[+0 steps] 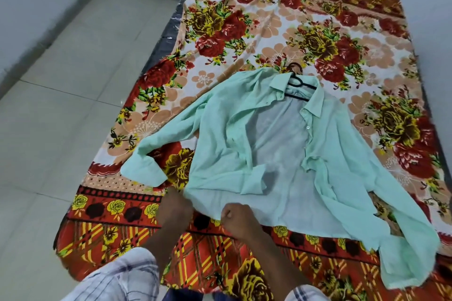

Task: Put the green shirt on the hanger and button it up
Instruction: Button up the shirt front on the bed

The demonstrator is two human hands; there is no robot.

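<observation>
- Running down the left side is the tiled floor (61, 105), and beside it the bed with its floral sheet (244, 32), where the whole job is laid out.
- The left sleeve cuff (144, 168) is flung out toward the bed's edge, crumpled and bent back on itself.
- The left hand (175, 210) is curled tight at the near corner of the hem and seems to pinch the cloth there.
- Just right of it, the right hand (236, 217) is fisted on the same hem edge, thumb on top, fabric caught in its grip.
- The green shirt (281, 154) lies face up in the middle of the bed, thin and pale mint, fronts spread wide and the left front rumpled.
- Up at the collar, the black hanger (297, 84) shows its hook and bars, so I'd call the hanging step done.
- White buttons (308, 126) run down the right front, none fastened: buttoning hasn't begun.
- Next move, I reckon: smooth that left front flat and draw it across so the holes meet the buttons.
- The right sleeve (403, 239) trails off toward the near right corner.
</observation>
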